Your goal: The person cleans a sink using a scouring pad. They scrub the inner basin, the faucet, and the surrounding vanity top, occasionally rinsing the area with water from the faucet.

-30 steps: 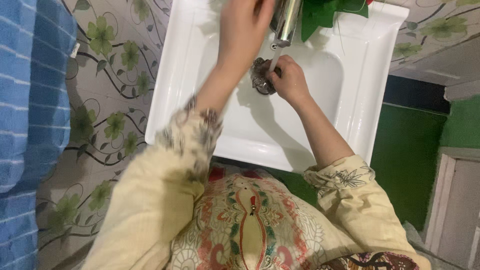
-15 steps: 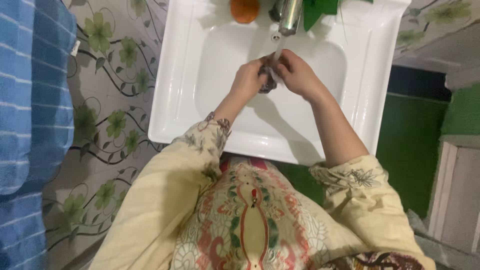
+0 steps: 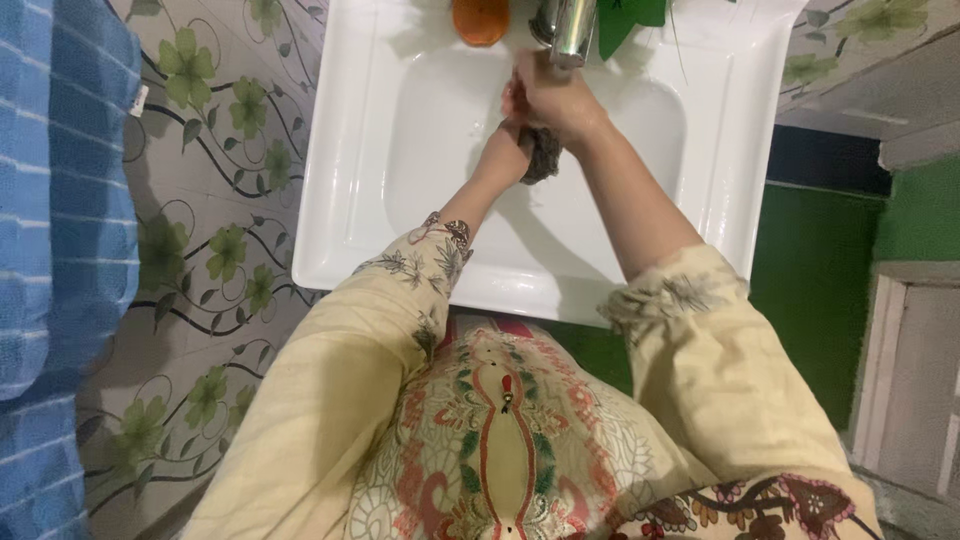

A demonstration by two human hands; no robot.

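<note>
Against the tiled wall (image 3: 210, 250), patterned with green flowers and dark curling vines on a pale ground, a blue striped towel (image 3: 55, 200) hangs at the far left edge with a small white tag near its upper corner. Next in size is the white rectangular sink (image 3: 350, 200), its glossy basin seen from straight above, with a dark green surface showing beyond its right side. The person's 2 arms reach into the basin from below, both in pale yellow sleeves (image 3: 380, 330) with printed floral cuffs, above a patterned red and cream garment front. At the top rim of the sink stands a metal tap (image 3: 570, 25), and just left of it sits an orange rounded bar of soap (image 3: 480, 18); a green leaf-shaped thing (image 3: 630, 15) lies just right of the tap. Under the tap's spout, over the middle of the basin, the 2 hands meet. The right hand (image 3: 548, 95) is curled with its fingers bent downward, and the left hand (image 3: 505, 150) is pressed up against it from below, fingers closed. Between them is a small dark scrubbing pad (image 3: 543, 155), gripped where the 2 hands touch; only its lower right edge shows past the fingers, so I cannot tell which hand bears most of it. No package, label or sign shows apart from the towel's tag.
</note>
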